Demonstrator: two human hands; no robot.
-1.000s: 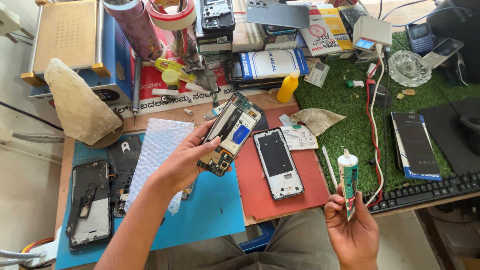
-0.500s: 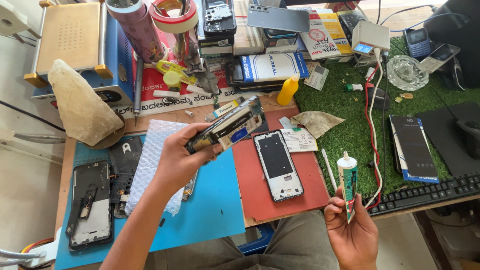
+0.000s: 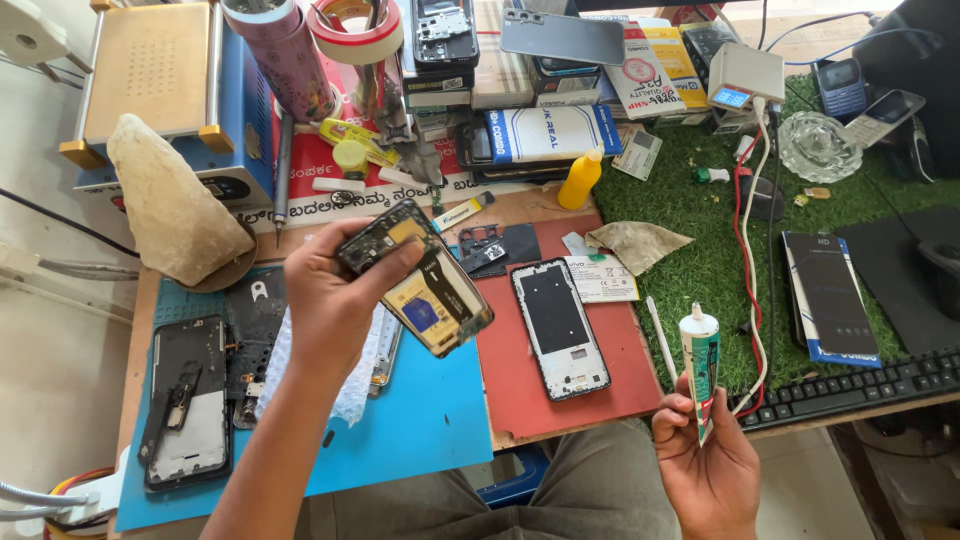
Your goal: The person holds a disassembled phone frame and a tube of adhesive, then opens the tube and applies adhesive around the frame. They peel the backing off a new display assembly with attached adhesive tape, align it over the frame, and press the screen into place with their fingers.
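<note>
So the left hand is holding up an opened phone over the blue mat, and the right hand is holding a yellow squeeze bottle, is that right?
Not quite. The left hand does hold the opened phone over the blue mat, but the right hand holds a white glue tube. The yellow squeeze bottle stands untouched on the bench. The head view shows this.

Opened phone [image 3: 425,285] in left hand [image 3: 330,300], glue tube [image 3: 700,365] in right hand [image 3: 712,470].

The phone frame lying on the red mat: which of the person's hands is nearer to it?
Right. The right hand, holding a glue tube, sits just below and right of the phone frame; the left hand, gripping an opened phone, is farther left.
</note>
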